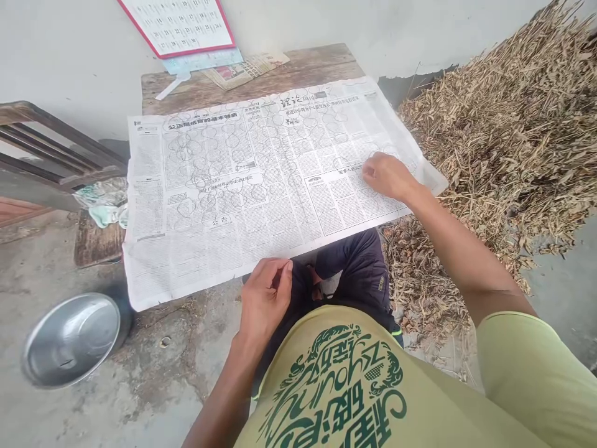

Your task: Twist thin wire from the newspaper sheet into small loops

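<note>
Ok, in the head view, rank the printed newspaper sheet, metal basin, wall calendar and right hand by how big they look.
1. printed newspaper sheet
2. metal basin
3. wall calendar, counting only its visible part; the frame cuts off its top
4. right hand

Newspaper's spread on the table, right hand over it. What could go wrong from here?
1. The newspaper sticks out past the left side of the table, so a draft or a bump there might shift it.
2. The right hand is on the thin sheet near its right side; a hard tug could crease or tear it.
3. The heap of dry stalks sits close by, so bits might stray onto the paper.
</note>
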Tool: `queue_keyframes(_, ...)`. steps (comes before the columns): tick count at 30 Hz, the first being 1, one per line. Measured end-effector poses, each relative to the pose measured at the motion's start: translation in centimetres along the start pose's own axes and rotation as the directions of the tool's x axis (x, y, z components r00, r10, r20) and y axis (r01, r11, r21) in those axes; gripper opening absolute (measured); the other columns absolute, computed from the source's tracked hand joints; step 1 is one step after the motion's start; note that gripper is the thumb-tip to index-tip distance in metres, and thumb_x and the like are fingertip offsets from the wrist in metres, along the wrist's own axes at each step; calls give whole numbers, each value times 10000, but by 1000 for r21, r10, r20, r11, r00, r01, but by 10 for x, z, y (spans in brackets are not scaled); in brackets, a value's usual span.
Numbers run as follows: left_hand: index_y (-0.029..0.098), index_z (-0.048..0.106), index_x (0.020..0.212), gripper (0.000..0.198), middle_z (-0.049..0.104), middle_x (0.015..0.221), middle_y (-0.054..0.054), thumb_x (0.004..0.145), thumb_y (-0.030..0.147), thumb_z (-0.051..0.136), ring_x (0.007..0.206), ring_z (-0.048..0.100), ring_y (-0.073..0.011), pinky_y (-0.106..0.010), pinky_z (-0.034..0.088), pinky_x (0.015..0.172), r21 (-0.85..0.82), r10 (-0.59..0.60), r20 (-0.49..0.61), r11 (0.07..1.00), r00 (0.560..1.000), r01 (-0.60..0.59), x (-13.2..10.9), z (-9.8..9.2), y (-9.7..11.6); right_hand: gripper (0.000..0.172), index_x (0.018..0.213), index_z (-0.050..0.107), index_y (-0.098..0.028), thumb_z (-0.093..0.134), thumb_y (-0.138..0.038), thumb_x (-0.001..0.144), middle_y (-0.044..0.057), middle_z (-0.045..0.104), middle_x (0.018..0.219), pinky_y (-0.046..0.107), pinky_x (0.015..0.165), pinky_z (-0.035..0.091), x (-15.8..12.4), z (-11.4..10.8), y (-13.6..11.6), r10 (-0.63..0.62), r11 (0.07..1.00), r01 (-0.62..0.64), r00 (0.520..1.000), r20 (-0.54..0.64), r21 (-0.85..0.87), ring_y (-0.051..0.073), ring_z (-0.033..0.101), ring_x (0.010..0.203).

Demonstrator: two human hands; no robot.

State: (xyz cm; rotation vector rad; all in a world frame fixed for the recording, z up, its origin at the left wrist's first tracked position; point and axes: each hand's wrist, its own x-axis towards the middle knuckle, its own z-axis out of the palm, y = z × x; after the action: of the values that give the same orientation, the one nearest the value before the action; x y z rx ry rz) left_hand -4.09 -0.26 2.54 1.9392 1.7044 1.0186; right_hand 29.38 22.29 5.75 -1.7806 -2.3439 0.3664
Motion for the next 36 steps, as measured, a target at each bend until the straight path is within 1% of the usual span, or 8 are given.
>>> queue_keyframes(3, 212, 757, 977, 175, 773, 948, -55, 1078, 280, 631, 753, 682, -174, -313, 548, 711, 1, -9, -3, 1000, 1000, 9, -2, -2, 0, 116, 906, 674, -196, 582, -204, 976, 144, 698, 1110, 435, 823, 498, 11, 10, -1, 19, 998, -16, 999, 44, -68, 286, 619, 922)
queue_keyframes(7, 215, 760, 978, 207, 781, 958, -66, 1086, 310, 612, 762, 688, -181, -311, 560, 703, 16, -43, -4, 999, 999, 43, -6, -6, -3, 185, 882, 680, -200, 531, -205, 993, 148, 684, 1069, 446, 801, 499, 12, 8, 4, -17, 998, 16, 1000, -18, -67, 285, 603, 885)
queue_keyframes(14, 209, 761, 974, 187, 776, 952, -54, 1077, 280, 622, 749, 685, -167, -298, 556, 698, 9, -29, 2, 1000, 1000, 29, -6, -4, -6, 168, 1033, 709, -232, 541, -241, 1031, 136, 745, 1124, 489, 954, 535, 7, -18, 17, 49, 994, -35, 989, -140, 99, 321, 662, 1051)
queue_keyframes(18, 212, 755, 972, 194, 779, 950, -61, 1081, 293, 617, 772, 695, -181, -312, 557, 707, 6, -11, 11, 1000, 1000, 11, -4, -1, -4, 150, 1049, 724, -250, 579, -284, 1038, 126, 778, 1067, 510, 910, 557, 7, -26, 25, 122, 975, -85, 976, -179, 203, 331, 691, 1028)
queue_keyframes(23, 215, 750, 979, 199, 781, 967, -65, 1089, 299, 607, 772, 694, -181, -312, 557, 711, 0, -11, 23, 1000, 1000, 11, -6, 0, -5, 183, 1073, 702, -258, 563, -378, 1072, 113, 785, 1039, 467, 811, 576, 9, -21, 28, 195, 943, -129, 961, -197, 307, 300, 698, 920)
queue_keyframes(27, 218, 749, 981, 202, 778, 968, -66, 1092, 302, 602, 786, 700, -185, -310, 557, 716, 11, -14, 33, 1000, 999, 14, -7, 0, -7, 190, 1116, 696, -261, 568, -393, 1068, 121, 780, 1136, 469, 863, 566, 12, -16, 29, 150, 965, -100, 969, -196, 244, 314, 687, 1012)
queue_keyframes(31, 215, 751, 986, 201, 778, 973, -66, 1093, 297, 601, 789, 699, -183, -305, 559, 721, 16, -19, 31, 1000, 999, 19, -8, 0, -8, 227, 1175, 733, -273, 548, -353, 1072, 136, 764, 1267, 535, 966, 541, 6, -23, 30, 60, 990, -36, 983, -174, 139, 349, 677, 1118)
queue_keyframes(36, 211, 753, 984, 179, 778, 972, -53, 1086, 263, 616, 774, 697, -167, -288, 552, 712, 24, -7, 28, 1000, 1000, 6, -9, 0, -9, 269, 1147, 778, -318, 533, -414, 1090, 116, 793, 1161, 584, 952, 556, -24, -46, 32, 56, 995, -43, 988, -147, 93, 370, 699, 1092)
